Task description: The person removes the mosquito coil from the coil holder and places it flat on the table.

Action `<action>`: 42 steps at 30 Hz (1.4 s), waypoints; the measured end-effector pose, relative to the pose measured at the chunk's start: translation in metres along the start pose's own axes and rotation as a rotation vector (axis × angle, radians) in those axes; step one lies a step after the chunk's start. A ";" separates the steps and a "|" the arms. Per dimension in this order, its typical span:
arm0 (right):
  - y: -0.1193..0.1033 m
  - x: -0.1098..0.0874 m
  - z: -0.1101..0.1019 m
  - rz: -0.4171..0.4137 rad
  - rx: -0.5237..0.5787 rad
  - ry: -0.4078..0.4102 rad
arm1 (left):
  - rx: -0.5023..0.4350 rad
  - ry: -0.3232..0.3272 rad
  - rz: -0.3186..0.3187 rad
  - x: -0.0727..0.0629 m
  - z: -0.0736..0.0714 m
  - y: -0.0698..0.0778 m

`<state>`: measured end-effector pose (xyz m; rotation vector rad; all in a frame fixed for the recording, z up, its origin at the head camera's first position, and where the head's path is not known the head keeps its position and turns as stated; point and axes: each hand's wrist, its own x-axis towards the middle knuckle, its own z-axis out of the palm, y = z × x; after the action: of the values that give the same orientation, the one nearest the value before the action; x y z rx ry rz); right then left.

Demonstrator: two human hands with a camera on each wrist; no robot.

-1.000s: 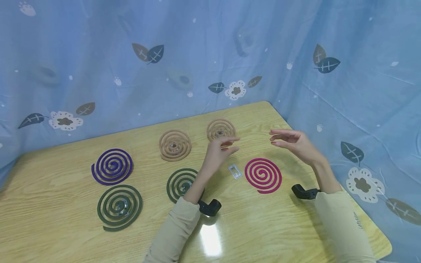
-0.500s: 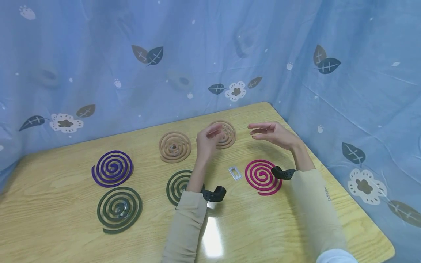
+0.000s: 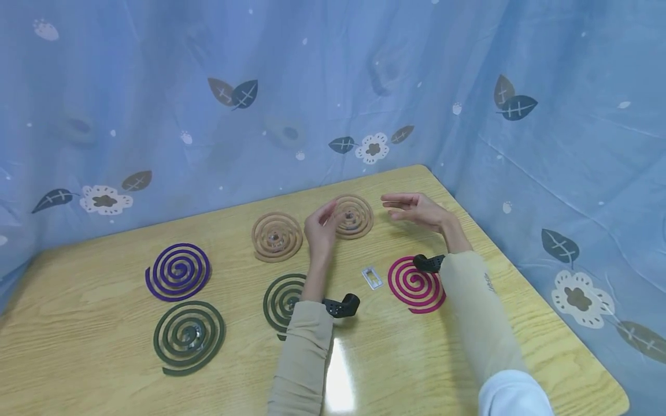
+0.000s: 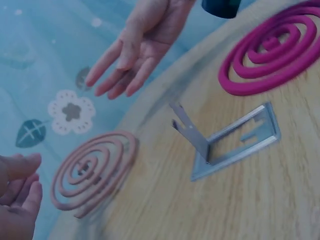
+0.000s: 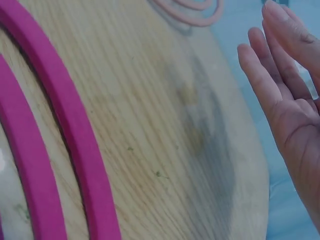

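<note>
My left hand (image 3: 319,228) is beside the back-right tan mosquito coil (image 3: 356,217), its fingers overlapping the coil's left edge in the head view. In the left wrist view, that hand's loosely bent fingers hold nothing. My right hand (image 3: 416,209) hovers off the coil's right side, its relaxed fingers pointing left and holding nothing. The coil rests on a stand, its metal tip poking through the centre. Nearer me lies a small metal coil stand (image 4: 235,142) with its prong bent up. Right of it, a pink mosquito coil (image 3: 415,281) lies flat, partly covered by the right wrist camera.
Another tan coil (image 3: 276,237) sits left of my left hand. One green coil (image 3: 283,300) is partly behind my left forearm. Further left lie a purple coil (image 3: 179,270) and another green coil (image 3: 189,336). A blue curtain (image 3: 291,86) hangs behind the wooden table (image 3: 93,323).
My left hand has moved left, from in front of the back-right tan coil to its left edge. My right hand has moved left and slightly back, towards that coil.
</note>
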<state>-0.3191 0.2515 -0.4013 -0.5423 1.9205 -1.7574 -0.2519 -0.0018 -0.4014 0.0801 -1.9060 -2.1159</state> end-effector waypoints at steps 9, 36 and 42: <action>0.008 0.014 0.007 0.041 -0.019 0.047 | 0.081 0.099 -0.024 0.000 0.001 -0.008; 0.015 0.031 0.022 0.059 -0.018 0.091 | 0.271 0.168 -0.088 -0.006 0.008 -0.014; 0.014 0.033 0.028 0.060 -0.016 0.153 | 0.273 0.208 -0.079 -0.004 0.010 -0.014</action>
<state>-0.3290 0.2105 -0.4196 -0.3608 2.0340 -1.7925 -0.2528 0.0102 -0.4150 0.4218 -2.0788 -1.7989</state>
